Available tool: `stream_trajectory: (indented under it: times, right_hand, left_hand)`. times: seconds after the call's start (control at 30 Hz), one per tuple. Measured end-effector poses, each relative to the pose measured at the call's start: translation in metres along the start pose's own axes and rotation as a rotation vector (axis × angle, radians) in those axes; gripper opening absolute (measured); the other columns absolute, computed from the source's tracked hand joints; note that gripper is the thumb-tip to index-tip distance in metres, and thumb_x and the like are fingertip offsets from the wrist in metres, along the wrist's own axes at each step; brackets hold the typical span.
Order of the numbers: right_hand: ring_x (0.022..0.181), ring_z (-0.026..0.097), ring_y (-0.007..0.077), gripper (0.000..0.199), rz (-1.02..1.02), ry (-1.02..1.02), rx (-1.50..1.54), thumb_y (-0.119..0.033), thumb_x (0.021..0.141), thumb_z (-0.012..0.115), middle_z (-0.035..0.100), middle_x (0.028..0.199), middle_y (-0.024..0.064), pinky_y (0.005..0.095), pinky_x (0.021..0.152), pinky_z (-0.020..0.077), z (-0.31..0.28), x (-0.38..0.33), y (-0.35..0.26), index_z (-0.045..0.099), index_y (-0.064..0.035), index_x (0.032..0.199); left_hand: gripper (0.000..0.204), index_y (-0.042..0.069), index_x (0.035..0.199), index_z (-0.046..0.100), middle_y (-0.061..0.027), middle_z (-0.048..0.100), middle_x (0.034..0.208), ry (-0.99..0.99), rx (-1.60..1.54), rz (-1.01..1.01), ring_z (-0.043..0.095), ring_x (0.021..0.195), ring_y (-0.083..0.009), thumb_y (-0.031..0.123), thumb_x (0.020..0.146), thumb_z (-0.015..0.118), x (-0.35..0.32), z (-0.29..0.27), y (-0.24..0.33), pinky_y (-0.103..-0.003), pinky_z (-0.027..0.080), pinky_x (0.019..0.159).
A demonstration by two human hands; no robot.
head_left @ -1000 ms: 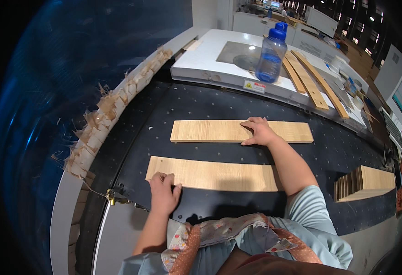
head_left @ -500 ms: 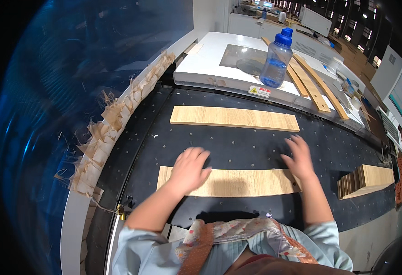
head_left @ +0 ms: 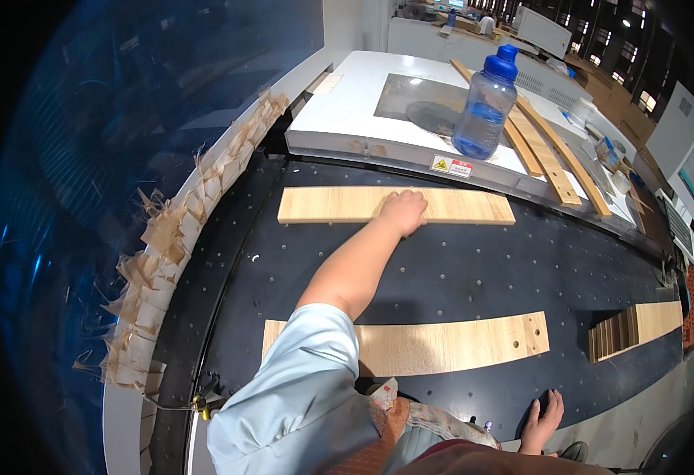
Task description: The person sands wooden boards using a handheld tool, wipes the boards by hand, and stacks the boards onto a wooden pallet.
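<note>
**Left hand (head_left: 403, 212) on far board (head_left: 458, 206), right hand (head_left: 542, 423) free near table edge**

Take far board as landmark. Find it lying flat, crosswise on black dotted table (head_left: 442, 277).

Left hand: see back upward, at about the middle of far board, fingers half closed and bent down onto the wood. Cannot tell whether gripping or only pressing; fingertips partly hidden.

Right hand: record well apart from far board, on the wearer's side and farther right, by the table's near edge. Note fingers loosely extended, palm bare of any visible object. Cannot tell whether touching the tabletop.

Near board (head_left: 458, 344): note flat, on the wearer's side of far board, with a clear gap between. See dark holes in right end; left part covered by pale blue sleeve (head_left: 299, 372).

Stacked boards (head_left: 656, 323): find right of far board and nearer the wearer, left ends stepped.

Beyond far board: white deck (head_left: 335, 107); on it, past the right half of far board, blue-capped bottle (head_left: 485, 103) and narrow wooden strips (head_left: 547, 162). Left of far board: frayed brown flaps (head_left: 169, 233).
</note>
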State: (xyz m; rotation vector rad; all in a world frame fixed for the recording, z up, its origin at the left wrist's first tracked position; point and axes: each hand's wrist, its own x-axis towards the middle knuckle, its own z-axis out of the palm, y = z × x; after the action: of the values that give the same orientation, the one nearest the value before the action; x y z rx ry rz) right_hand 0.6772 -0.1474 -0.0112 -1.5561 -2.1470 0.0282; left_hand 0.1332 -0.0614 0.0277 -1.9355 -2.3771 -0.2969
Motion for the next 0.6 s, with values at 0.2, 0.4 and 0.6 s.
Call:
stream_trajectory:
  times: [0.2,0.4,0.6]
  right_hand:
    - [0.117,0.042,0.0351,0.037,-0.059,-0.01,-0.024,-0.012,0.084,0.055,0.046,0.125,0.0194,0.041,0.099,0.031,0.003,0.003,-0.001,0.049,0.001,0.118]
    - [0.117,0.042,0.0348,0.035,-0.017,-0.031,-0.055,-0.013,0.086,0.053,0.045,0.126,0.0191,0.0406,0.1,0.0306,-0.002,-0.001,0.0,0.049,0.001,0.118]
    - [0.116,0.042,0.0355,0.039,0.015,0.005,-0.025,-0.012,0.077,0.059,0.049,0.122,0.0177,0.0426,0.1,0.0308,-0.002,0.003,-0.006,0.052,0.0003,0.113]
  left_hand:
    - [0.015,0.012,0.083,0.066,-0.0079,0.06,0.096,0.145,0.103,-0.188,0.056,0.096,-0.0265,0.015,0.078,0.053,0.02,0.002,-0.1,-0.038,0.048,0.08]
    - [0.018,0.008,0.091,0.067,-0.0084,0.06,0.103,0.108,0.129,-0.342,0.056,0.1,-0.0272,0.02,0.08,0.059,0.013,-0.013,-0.116,-0.038,0.048,0.082]
    - [0.034,0.0,0.094,0.058,-0.0208,0.056,0.102,0.641,-0.345,-0.514,0.051,0.099,-0.0363,0.017,0.068,0.071,-0.002,0.014,-0.085,-0.043,0.044,0.085]
